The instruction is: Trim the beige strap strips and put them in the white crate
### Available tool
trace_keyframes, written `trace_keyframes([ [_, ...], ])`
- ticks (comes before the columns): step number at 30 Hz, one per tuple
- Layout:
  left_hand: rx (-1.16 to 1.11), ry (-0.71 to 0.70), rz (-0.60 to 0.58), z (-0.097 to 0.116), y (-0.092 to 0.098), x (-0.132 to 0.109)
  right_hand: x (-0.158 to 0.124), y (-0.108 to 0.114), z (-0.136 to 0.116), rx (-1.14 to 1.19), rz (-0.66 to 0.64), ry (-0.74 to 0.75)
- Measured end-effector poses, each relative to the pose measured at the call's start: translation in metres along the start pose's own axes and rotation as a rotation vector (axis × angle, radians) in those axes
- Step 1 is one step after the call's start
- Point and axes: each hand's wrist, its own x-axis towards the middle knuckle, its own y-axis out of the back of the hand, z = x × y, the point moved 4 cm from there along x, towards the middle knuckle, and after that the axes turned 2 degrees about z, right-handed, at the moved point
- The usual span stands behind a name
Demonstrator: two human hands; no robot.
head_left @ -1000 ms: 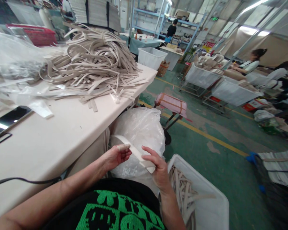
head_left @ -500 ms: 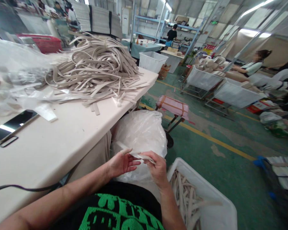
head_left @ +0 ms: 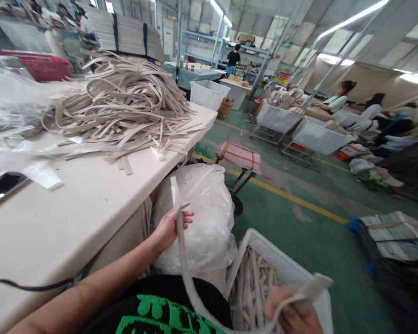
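Note:
One long grey-beige strap (head_left: 183,253) runs between my hands and sags in front of my shirt. My left hand (head_left: 170,227) pinches it near its upper end, the thumb laid over it and the fingers partly spread behind. A piece of that end with a whitish patch sticks up past the thumb. My right hand (head_left: 292,311), blurred, grips the strap near its other end, above the white bin (head_left: 292,264). Many similar straps (head_left: 252,287) lie inside that bin.
A large pile of straps (head_left: 125,102) covers the back of the white table (head_left: 84,204), beside clear plastic and a phone (head_left: 3,188). A stuffed clear plastic bag (head_left: 205,208) stands below the table edge. Beyond it is a pink-padded stool (head_left: 239,156). A strapped stack (head_left: 396,234) is at right.
My right hand has moved down and right over the bin, drawing the strap out long. My left hand has shifted slightly left, holding the strap's upper end. The view has turned right.

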Motion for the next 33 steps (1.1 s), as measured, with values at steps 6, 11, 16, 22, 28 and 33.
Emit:
trace_keyframes([
  [6,0.516,-0.078,-0.510,-0.017,-0.025,-0.034,0.094,-0.099,-0.013,0.233,0.038,-0.028],
  [11,0.757,-0.025,-0.693,-0.016,-0.027,-0.044,0.139,-0.134,-0.027,0.219,-0.070,0.055],
  [16,0.786,-0.201,-0.717,-0.007,-0.038,-0.048,0.133,-0.151,-0.040,0.062,-0.089,0.131],
  [22,0.783,-0.289,-0.646,-0.010,-0.053,-0.050,0.100,-0.152,-0.066,-0.228,-0.205,0.299],
  [28,0.960,-0.252,-0.775,-0.018,-0.056,-0.064,0.078,-0.113,-0.064,0.016,0.007,0.214],
  [33,0.996,-0.158,-0.784,-0.037,-0.053,-0.071,0.042,-0.068,-0.072,-0.004,0.217,0.232],
])
